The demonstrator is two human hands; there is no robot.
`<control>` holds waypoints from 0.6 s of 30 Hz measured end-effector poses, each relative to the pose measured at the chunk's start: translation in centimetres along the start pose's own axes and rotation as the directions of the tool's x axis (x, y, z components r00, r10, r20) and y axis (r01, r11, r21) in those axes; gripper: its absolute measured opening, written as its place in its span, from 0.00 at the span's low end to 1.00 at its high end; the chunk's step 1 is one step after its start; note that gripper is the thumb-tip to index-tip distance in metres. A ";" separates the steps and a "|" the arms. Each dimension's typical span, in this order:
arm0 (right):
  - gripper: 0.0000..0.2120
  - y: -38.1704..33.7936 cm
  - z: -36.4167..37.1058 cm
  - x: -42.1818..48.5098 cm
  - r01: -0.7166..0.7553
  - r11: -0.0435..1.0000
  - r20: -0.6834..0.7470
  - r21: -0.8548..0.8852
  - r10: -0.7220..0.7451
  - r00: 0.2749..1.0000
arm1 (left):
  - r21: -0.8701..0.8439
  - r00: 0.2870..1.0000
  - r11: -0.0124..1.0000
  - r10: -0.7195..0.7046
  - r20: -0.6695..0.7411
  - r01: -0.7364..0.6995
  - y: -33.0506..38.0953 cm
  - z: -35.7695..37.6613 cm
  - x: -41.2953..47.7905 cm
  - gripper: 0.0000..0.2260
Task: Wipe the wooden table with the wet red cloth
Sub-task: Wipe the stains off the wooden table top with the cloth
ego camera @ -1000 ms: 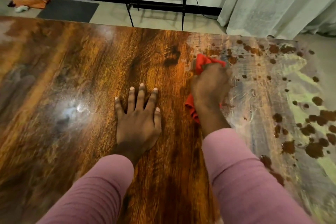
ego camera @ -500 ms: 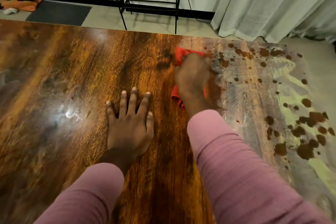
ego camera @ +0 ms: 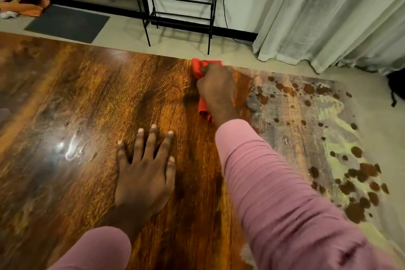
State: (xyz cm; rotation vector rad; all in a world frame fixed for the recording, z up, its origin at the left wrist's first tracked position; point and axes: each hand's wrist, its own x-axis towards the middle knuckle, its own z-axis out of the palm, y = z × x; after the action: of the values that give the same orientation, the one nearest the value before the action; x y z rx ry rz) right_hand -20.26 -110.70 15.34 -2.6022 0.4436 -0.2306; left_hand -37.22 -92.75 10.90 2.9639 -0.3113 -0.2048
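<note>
- pale curtains (ego camera: pixel 328 17) and a black metal rack (ego camera: pixel 179 6) stand along the far wall behind a wooden desk (ego camera: pixel 87 105), whose left and middle parts shine under the light.
- right hand (ego camera: pixel 215 87), fingers curled tight, grips the bunched red cloth (ego camera: pixel 198 68) and presses it to the desk right at the far edge.
- the cloth shows beyond the knuckles and again below the wrist, so its long axis runs near to far, away from the person.
- left hand (ego camera: pixel 144 173) lies flat on the clean wood, fingers straight and spread, holding nothing. it sits nearer the person and to the left of the cloth.
- a pale film (ego camera: pixel 337 142) dotted with brown spots (ego camera: pixel 357 151) covers the desk's right end, starting just beside the right hand.
- the wiping looks about half done. the dirty stretch lies to the right of the cloth, so the next stroke probably has to go that way, and the right hand, which has the cloth, is the nearer one.
</note>
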 end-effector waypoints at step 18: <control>0.10 5.2 -3.6 2.7 -0.141 0.988 -0.116 -0.055 0.134 0.984 | 0.018 1.000 1.000 -0.020 0.010 0.019 0.8 -1.2 0.4 0.29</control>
State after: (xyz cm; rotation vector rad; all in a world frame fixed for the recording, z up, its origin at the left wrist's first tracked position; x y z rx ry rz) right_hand -19.99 -117.57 16.13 -2.6148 0.6780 -0.3214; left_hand -36.82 -93.39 12.19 2.9856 -0.2870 -0.2199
